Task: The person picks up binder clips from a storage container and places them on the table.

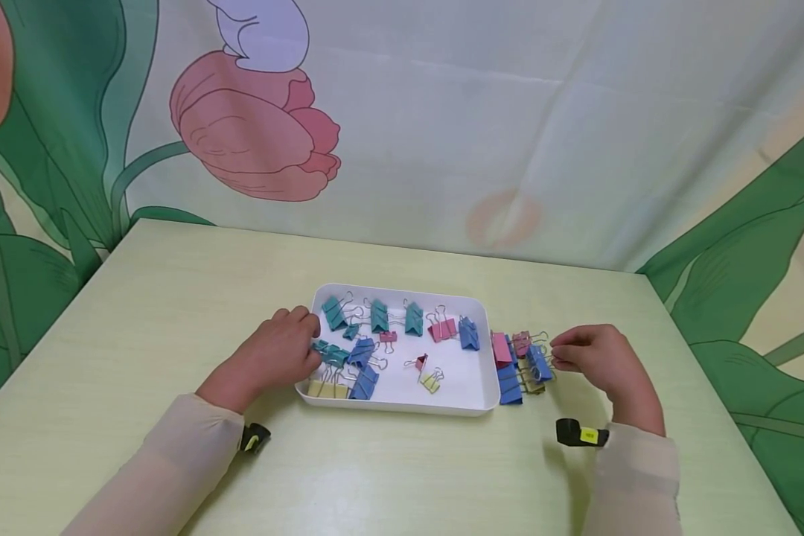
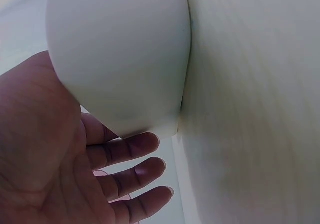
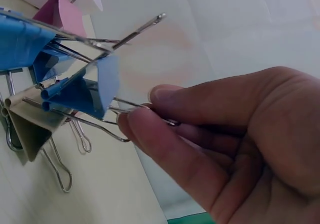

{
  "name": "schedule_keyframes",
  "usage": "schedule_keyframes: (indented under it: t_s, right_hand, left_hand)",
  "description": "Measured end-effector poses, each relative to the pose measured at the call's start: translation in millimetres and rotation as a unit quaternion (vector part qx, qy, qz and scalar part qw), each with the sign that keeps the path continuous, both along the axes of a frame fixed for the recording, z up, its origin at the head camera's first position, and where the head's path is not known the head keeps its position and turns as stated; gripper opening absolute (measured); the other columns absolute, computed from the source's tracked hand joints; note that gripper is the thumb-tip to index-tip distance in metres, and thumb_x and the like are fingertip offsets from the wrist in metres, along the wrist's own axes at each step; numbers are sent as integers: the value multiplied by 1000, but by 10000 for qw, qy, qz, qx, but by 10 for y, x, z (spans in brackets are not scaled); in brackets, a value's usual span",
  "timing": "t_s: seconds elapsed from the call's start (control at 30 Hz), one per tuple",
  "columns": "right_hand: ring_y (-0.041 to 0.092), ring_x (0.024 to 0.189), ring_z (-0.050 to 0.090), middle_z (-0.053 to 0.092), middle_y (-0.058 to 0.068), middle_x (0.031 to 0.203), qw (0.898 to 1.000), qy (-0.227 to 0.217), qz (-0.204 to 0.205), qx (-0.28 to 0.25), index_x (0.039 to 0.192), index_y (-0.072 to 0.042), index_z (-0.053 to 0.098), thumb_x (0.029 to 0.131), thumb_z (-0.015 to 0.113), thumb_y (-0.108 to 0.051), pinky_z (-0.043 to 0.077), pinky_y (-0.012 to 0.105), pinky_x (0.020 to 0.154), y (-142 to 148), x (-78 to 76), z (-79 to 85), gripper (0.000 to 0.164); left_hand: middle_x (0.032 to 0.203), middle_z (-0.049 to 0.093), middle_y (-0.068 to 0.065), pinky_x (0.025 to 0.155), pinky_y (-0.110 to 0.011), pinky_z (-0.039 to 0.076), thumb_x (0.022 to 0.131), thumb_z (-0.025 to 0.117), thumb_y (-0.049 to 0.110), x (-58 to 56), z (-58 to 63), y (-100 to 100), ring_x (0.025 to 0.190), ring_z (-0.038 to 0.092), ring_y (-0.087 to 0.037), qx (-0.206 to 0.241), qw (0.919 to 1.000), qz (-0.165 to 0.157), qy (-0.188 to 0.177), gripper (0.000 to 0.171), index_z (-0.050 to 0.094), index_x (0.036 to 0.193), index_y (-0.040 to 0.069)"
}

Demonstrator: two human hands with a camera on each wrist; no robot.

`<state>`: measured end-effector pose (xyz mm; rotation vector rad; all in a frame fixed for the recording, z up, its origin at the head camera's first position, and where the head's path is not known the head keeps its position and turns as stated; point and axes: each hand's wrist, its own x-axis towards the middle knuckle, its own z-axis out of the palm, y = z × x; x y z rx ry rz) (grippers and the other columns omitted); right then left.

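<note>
My right hand (image 1: 596, 357) pinches a wire handle of a blue binder clip (image 3: 107, 81) between thumb and forefinger. That clip lies over a small heap right of the tray, among a pink binder clip (image 1: 501, 350), another blue binder clip (image 1: 510, 387) and yellowish ones. At the left end of the white tray (image 1: 409, 408), my left hand (image 1: 278, 348) holds the rim, with the thumb hidden behind the wall in the left wrist view and the other fingers (image 2: 142, 173) loosely bent outside it. Inside lie several green, blue, pink and yellow binder clips.
Three green binder clips (image 1: 379, 316) stand along the tray's far side, followed by a pink one (image 1: 442, 329) and a blue one (image 1: 469, 333). The pale table (image 1: 402, 476) runs back to a printed curtain (image 1: 429, 149).
</note>
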<state>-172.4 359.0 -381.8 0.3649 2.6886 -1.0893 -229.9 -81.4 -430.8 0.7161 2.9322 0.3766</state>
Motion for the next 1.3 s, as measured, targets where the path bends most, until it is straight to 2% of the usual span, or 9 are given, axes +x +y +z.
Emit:
schedule_keyframes:
  t_s: [0.13, 0.4, 0.7, 1.13, 1.3]
  right_hand:
    - [23, 92, 70, 69, 16, 107, 9997, -77, 82, 231, 116, 1, 66, 95, 58, -19, 53, 44, 89, -29, -1, 15, 30]
    - [20, 89, 68, 72, 13, 102, 9935, 61, 244, 1113, 113, -4, 69, 95, 58, -25, 51, 42, 79, -68, 29, 91, 30]
    - [22, 89, 67, 73, 10, 98, 9904, 188, 266, 1341, 113, -4, 69, 96, 56, -25, 50, 41, 77, -96, 65, 178, 30]
    - [29, 97, 67, 71, 15, 106, 9868, 509, 170, 1530, 115, -7, 68, 96, 54, -27, 50, 42, 76, -185, 150, 331, 31]
    - [29, 95, 67, 71, 16, 106, 9849, 844, 162, 1504, 115, -6, 68, 96, 54, -25, 51, 40, 72, -277, 181, 365, 30]
  left_hand:
    - [104, 56, -11, 83, -43, 45, 84, 56, 19, -1, 0, 1, 92, 47, -27, -7, 10000, 16, -20, 31, 60, 109, 0]
    - [103, 55, -11, 83, -43, 45, 84, 56, 19, -1, 4, 1, 92, 47, -27, -10, 10000, 24, -68, 31, 60, 108, 0]
    - [104, 56, -11, 83, -43, 45, 84, 56, 19, 0, -2, 7, 92, 47, -27, -8, 9999, 48, -109, 32, 60, 109, 0]
    - [102, 55, -11, 81, -41, 45, 83, 57, 18, 2, 7, 3, 90, 47, -26, 9, 10000, 7, -74, 31, 60, 108, 0]
    - [103, 55, -11, 81, -41, 45, 84, 57, 19, -2, -10, 2, 91, 47, -26, -6, 9999, 12, -103, 32, 60, 109, 0]
